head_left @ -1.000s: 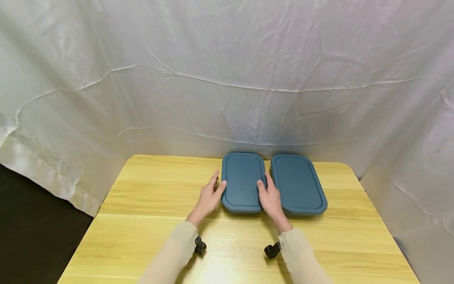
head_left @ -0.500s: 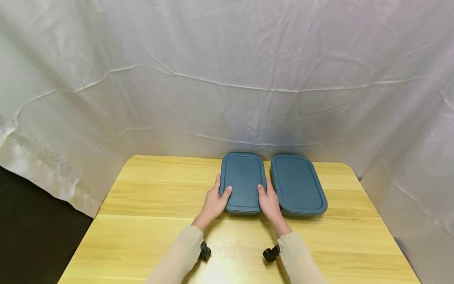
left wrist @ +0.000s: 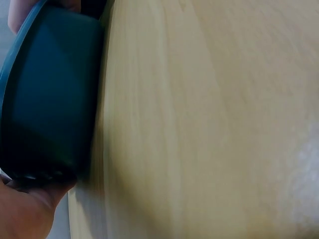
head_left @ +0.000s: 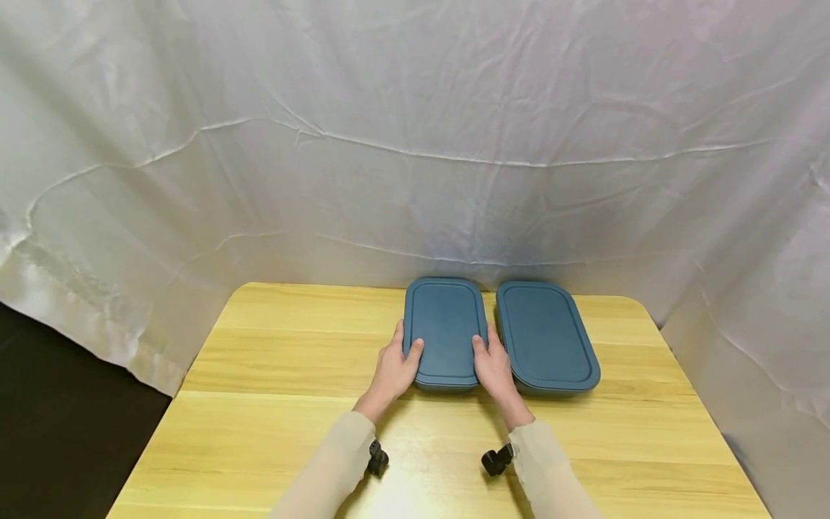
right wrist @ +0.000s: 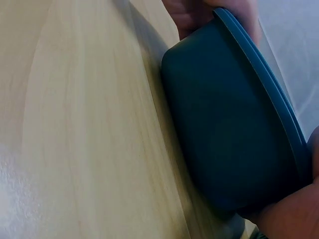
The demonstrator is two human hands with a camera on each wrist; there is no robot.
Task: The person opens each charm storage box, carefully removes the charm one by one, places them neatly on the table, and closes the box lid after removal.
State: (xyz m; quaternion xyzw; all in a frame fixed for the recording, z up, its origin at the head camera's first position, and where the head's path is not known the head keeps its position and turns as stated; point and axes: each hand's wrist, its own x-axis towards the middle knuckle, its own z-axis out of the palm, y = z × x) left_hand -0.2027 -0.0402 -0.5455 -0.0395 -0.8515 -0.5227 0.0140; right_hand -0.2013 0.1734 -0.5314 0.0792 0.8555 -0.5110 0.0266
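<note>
Two blue lidded food containers lie side by side at the far edge of the table. My left hand (head_left: 393, 369) grips the left side of the left container (head_left: 444, 326), its thumb over the lid's edge. On the opposite side my right hand (head_left: 494, 369) holds the same container, thumb on the lid and fingers down in the narrow gap. Both wrist views show this container's deep side wall (left wrist: 52, 94) close above the table; whether its base touches the wood I cannot tell. The second container (head_left: 545, 333), just right of my right hand, is not held.
The wooden table (head_left: 292, 432) has rounded far corners. A pale cloth curtain (head_left: 415, 202) hangs right behind the containers and along both sides. Bare tabletop stretches left of the containers and in front of them. A dark area (head_left: 65, 425) lies beyond the left edge.
My left hand has moved right onto the container, and its thumb now lies over the lid. The right hand has shifted only slightly. Over the last half second hardly anything has moved.
</note>
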